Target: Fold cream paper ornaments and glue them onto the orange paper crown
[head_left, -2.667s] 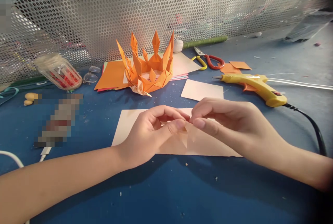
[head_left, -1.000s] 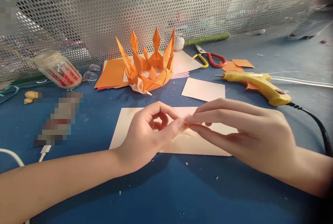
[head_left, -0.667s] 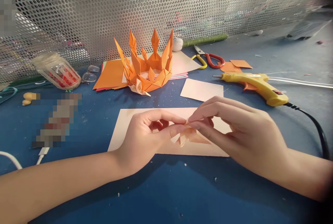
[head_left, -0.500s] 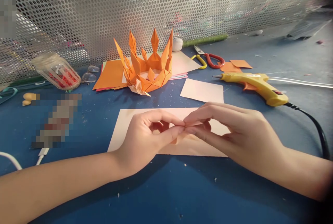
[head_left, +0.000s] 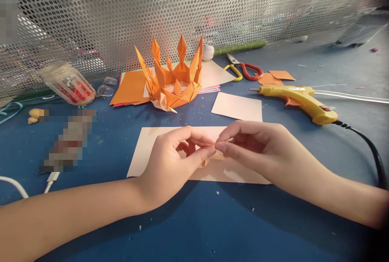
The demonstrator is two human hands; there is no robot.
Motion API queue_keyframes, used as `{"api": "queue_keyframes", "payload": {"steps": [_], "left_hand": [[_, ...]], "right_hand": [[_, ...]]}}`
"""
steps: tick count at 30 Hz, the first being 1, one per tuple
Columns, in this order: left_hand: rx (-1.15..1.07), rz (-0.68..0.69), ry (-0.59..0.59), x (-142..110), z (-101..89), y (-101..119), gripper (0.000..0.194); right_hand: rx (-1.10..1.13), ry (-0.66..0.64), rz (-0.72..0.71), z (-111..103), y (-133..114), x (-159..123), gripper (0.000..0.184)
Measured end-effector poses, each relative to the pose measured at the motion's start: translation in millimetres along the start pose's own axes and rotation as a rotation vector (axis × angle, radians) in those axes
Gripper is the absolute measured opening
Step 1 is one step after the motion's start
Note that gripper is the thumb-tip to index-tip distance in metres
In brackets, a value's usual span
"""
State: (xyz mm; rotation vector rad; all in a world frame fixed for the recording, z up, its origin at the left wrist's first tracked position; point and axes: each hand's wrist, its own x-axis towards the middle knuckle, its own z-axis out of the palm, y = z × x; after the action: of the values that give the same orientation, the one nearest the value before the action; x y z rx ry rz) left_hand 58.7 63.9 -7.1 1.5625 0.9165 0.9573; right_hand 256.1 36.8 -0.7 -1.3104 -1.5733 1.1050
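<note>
My left hand [head_left: 179, 156] and my right hand [head_left: 258, 148] meet fingertip to fingertip above a pale peach sheet of paper [head_left: 146, 148]. Thumb and forefinger are pinched together on each. Between them they hold a small piece of pale folded paper [head_left: 206, 160], mostly hidden by the fingers, its lower part showing under the left thumb. Behind the hands lies a smaller pale paper square [head_left: 238, 106]. An orange folded-paper crown [head_left: 182, 95] with tall points stands beyond, a pale paper fold at its front.
Stacked coloured papers [head_left: 129, 87] lie under the crown. To the right are a yellow glue gun [head_left: 299, 95] with a black cord, scissors [head_left: 251, 71] and orange paper squares [head_left: 282, 75]. A tipped jar [head_left: 69, 85] and glasses [head_left: 105, 90] lie left. Perforated metal mesh [head_left: 121, 14] rises behind.
My right hand's wrist and knuckles have shifted slightly left and turned, while its fingertips stay by the left hand's. The left hand keeps its pinch, and the view has drifted slightly.
</note>
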Motion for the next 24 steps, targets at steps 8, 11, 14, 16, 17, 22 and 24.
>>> {"api": "queue_keyframes", "payload": {"steps": [8, 11, 14, 16, 17, 22, 24], "left_hand": [[0.126, 0.176, 0.037, -2, 1.2, -1, 0.008], [0.162, 0.208, 0.033, -2, 1.0, 0, 0.011], [0.163, 0.219, 0.019, -2, 1.1, 1, 0.013], [0.164, 0.221, 0.017, -2, 1.2, 0, 0.016], [0.166, 0.223, 0.018, -3, 1.3, 0, 0.017], [0.198, 0.266, 0.022, -3, 1.1, -2, 0.019], [0.202, 0.263, 0.018, -2, 0.7, -1, 0.017]], "right_hand": [[0.184, -0.025, 0.068, 3, 6, -2, 0.035], [0.216, -0.041, 0.068, 4, 8, -1, 0.032], [0.24, -0.055, 0.065, 4, 11, -1, 0.028], [0.228, -0.077, 0.083, 4, 12, -1, 0.03], [0.225, -0.082, 0.093, 4, 13, -1, 0.032], [0.205, -0.066, 0.15, 3, 11, 2, 0.041], [0.167, -0.059, 0.149, 2, 10, 3, 0.044]]}}
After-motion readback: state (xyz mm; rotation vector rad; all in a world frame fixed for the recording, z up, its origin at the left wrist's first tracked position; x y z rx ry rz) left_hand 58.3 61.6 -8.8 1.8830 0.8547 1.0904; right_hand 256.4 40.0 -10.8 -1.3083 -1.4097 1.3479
